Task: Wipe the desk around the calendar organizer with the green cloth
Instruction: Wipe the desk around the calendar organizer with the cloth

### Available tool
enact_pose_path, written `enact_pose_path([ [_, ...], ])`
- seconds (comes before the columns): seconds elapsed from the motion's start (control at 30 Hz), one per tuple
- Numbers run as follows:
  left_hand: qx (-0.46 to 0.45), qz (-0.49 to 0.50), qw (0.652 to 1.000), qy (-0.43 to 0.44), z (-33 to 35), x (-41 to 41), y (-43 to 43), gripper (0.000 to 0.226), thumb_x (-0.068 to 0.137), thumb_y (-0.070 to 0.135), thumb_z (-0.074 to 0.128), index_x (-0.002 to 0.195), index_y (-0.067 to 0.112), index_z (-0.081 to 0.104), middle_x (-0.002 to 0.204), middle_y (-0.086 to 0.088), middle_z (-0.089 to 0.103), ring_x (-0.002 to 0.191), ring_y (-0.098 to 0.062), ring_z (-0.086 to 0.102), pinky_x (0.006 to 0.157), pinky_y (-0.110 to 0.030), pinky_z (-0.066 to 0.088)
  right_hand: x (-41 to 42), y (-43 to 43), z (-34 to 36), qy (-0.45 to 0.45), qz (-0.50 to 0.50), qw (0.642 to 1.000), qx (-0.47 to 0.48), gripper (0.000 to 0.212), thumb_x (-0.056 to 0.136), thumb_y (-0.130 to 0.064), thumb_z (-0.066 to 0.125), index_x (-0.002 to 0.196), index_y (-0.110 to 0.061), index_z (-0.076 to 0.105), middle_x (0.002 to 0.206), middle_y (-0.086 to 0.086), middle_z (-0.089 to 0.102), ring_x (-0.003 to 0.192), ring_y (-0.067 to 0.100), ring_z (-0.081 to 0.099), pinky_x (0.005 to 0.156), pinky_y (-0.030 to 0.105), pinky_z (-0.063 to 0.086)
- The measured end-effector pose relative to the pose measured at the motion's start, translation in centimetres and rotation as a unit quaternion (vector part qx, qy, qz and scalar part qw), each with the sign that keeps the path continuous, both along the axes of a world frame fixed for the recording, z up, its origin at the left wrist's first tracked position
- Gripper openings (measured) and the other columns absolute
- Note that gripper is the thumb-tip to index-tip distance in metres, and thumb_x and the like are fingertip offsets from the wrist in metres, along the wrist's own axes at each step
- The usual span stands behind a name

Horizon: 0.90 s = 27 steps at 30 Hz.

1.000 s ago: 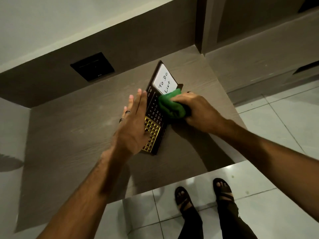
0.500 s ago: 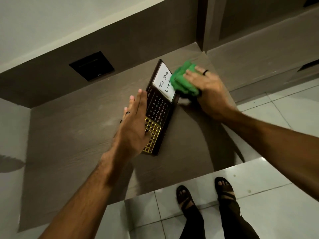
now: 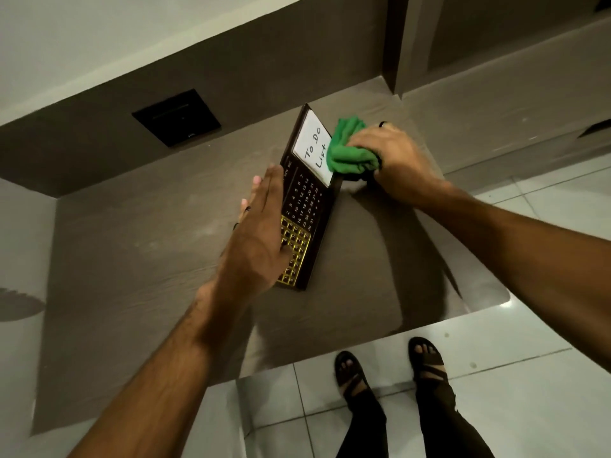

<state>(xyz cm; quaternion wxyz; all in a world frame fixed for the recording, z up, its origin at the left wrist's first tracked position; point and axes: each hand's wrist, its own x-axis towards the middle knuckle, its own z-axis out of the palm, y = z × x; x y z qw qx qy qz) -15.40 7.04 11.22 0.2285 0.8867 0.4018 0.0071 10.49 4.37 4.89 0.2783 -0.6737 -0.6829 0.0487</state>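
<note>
Head view. Left hand [image 3: 261, 239] lies flat, fingers [image 3: 264, 190] spread, pinning the organizer's [image 3: 305, 206] left edge to the worktop [image 3: 139, 246]. Organizer sits mid-worktop, angled. Right hand [image 3: 393, 160] bunches the cloth [image 3: 350, 150] against the organizer's far right edge, overlapping the "To Do List" pad [image 3: 312, 147]. Risk: cloth drags over the pad, smearing the writing or nudging the organizer.

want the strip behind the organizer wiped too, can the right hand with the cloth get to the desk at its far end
Probably yes. The right hand holds the green cloth beside the organizer's far end, and the desk between that end and the back wall looks bare. The left hand rests further down, out of the way.
</note>
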Motion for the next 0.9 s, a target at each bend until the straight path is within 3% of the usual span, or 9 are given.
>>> enact_pose_path([
  [0.1,0.0,-0.002,1.0,0.001,-0.2,-0.1,0.1,0.117,0.074,0.003,0.075,0.153,0.018,-0.01,0.164,0.002,-0.006,0.15,-0.019,-0.007,0.122,-0.05,0.012,-3.9,-2.7,-0.6,0.001,0.007,1.0,-0.015,0.038,0.074,-0.008,0.057,0.11,-0.013,0.069,0.116,0.012,0.068,0.105,0.036,0.06,0.089,0.046,0.047],
  [0.23,-0.01,-0.006,1.0,-0.001,0.0,-0.1,0.1,0.116,0.076,0.004,0.074,0.153,0.018,-0.011,0.164,0.002,-0.007,0.15,-0.018,-0.009,0.122,-0.051,0.011,-7.6,-6.6,-1.2,-0.063,0.202,0.977,-0.037,0.034,0.077,-0.017,0.07,0.111,-0.018,0.07,0.116,0.005,0.07,0.11,0.033,0.062,0.093,0.047,0.048],
  [0.33,-0.008,-0.007,1.0,-0.001,0.0,-0.1,0.0,0.116,0.075,0.003,0.074,0.153,0.017,-0.01,0.163,0.003,-0.007,0.15,-0.019,-0.007,0.122,-0.05,0.012,-2.7,-2.9,-0.4,-0.029,0.089,0.995,-0.044,0.034,0.083,-0.013,0.058,0.116,-0.015,0.067,0.117,0.014,0.067,0.106,0.037,0.06,0.09,0.049,0.049],
  [0.4,-0.008,-0.006,1.0,-0.001,0.0,-0.1,0.1,0.115,0.075,0.004,0.075,0.153,0.016,-0.009,0.163,0.001,-0.006,0.15,-0.021,-0.007,0.122,-0.052,0.013,0.5,-0.3,0.2,-0.013,0.026,0.999,-0.027,0.033,0.081,-0.012,0.053,0.109,-0.009,0.069,0.11,0.018,0.069,0.099,0.03,0.06,0.087,0.038,0.046],
  [0.47,-0.008,-0.002,1.0,0.001,0.0,0.0,0.1,0.115,0.075,0.004,0.075,0.153,0.016,-0.008,0.164,0.001,-0.005,0.15,-0.021,-0.007,0.121,-0.053,0.012,1.3,1.0,1.1,0.003,-0.01,0.999,-0.039,0.047,0.072,-0.022,0.041,0.108,-0.01,0.069,0.108,0.017,0.071,0.095,0.03,0.058,0.081,0.034,0.04],
  [0.63,-0.014,-0.005,1.0,0.007,0.0,-0.1,0.3,0.116,0.076,0.005,0.074,0.152,0.019,-0.012,0.162,0.004,-0.011,0.148,-0.017,-0.012,0.123,-0.05,0.007,-2.2,-3.1,-1.3,-0.034,0.083,0.995,-0.048,0.041,0.082,-0.01,0.059,0.123,-0.013,0.064,0.127,0.013,0.064,0.119,0.036,0.055,0.097,0.045,0.042],
  [0.7,-0.014,-0.008,1.0,0.007,0.0,-0.1,0.2,0.115,0.076,0.004,0.074,0.152,0.019,-0.012,0.162,0.004,-0.011,0.148,-0.017,-0.012,0.123,-0.048,0.005,-0.3,-2.1,-1.4,-0.032,0.027,0.997,-0.061,0.05,0.079,-0.002,0.063,0.127,-0.015,0.062,0.129,0.016,0.062,0.12,0.035,0.054,0.098,0.042,0.042],
  [0.83,-0.011,-0.008,1.0,0.002,0.3,0.0,0.1,0.114,0.078,0.004,0.073,0.152,0.018,-0.011,0.162,0.004,-0.01,0.149,-0.017,-0.012,0.123,-0.045,0.002,-1.5,-0.4,-1.2,0.105,-0.079,0.991,-0.017,0.046,0.084,-0.002,0.059,0.13,-0.001,0.057,0.131,0.02,0.06,0.121,0.029,0.056,0.105,0.04,0.042],
  [0.9,-0.02,-0.007,1.0,0.005,0.4,0.0,0.1,0.114,0.078,0.004,0.073,0.152,0.02,-0.013,0.161,0.006,-0.013,0.149,-0.015,-0.012,0.123,-0.044,0.003,-5.0,-2.8,-2.0,0.015,-0.015,0.999,-0.027,0.049,0.084,-0.003,0.058,0.132,-0.008,0.057,0.137,0.015,0.057,0.128,0.032,0.05,0.105,0.043,0.038],
])
